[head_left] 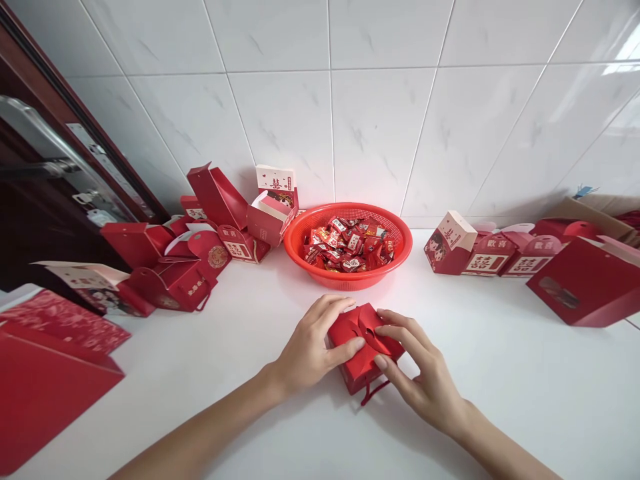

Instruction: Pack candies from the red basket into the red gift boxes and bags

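Up past the far edge of the white table (pixel 310 430) we see a tiled wall (pixel 380 120). By the far left corner is a dark door (pixel 45 193) with a metal handle. Toward the left edge we have the left boxes (pixel 180 290), red and crowded together, some upright with open tops, some tilted. A large red sheet or bag, we cannot tell which, lies nearest that edge. Toward the right edge the right boxes (pixel 487 260) form a row, near the wall. At the middle of the far edge sits a red basket (pixel 345 279).

Our left hand (pixel 313 347) is loosely open, fingers curved over the left side of the red box (pixel 363 367), thumb on its top. Our right hand (pixel 433 380) is half open, thumb and fingertips apart, touching the top's right side. The red box rests on the table, well in from the near edge, just in front of the basket; its flaps meet on top. Wrapped sweets (pixel 345 240) fill the basket. A thin red cord (pixel 369 395) hangs at the box's near side.
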The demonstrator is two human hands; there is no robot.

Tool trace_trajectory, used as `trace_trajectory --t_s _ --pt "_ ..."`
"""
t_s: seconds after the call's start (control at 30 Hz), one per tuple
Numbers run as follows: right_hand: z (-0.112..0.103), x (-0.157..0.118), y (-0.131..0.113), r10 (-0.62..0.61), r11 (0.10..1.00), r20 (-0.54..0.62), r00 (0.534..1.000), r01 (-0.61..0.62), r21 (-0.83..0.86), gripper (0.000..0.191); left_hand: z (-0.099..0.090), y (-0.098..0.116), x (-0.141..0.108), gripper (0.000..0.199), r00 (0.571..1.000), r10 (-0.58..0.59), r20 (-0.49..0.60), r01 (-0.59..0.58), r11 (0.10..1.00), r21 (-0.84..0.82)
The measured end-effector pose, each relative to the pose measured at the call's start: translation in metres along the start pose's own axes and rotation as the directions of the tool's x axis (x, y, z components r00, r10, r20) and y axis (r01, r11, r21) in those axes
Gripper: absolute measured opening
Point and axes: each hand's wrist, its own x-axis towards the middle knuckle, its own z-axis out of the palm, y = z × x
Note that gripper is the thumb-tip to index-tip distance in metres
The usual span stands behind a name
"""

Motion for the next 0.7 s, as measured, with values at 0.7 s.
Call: trace_trajectory --t_s 0.7 --pt "-0.001 -0.002 0.008 -0.114 0.990 0.182 0.977 0.128 -0.065 0.062 -0.013 -0.005 0.008 0.069 0.919 0.161 0.359 -0.092 0.975 -0.202"
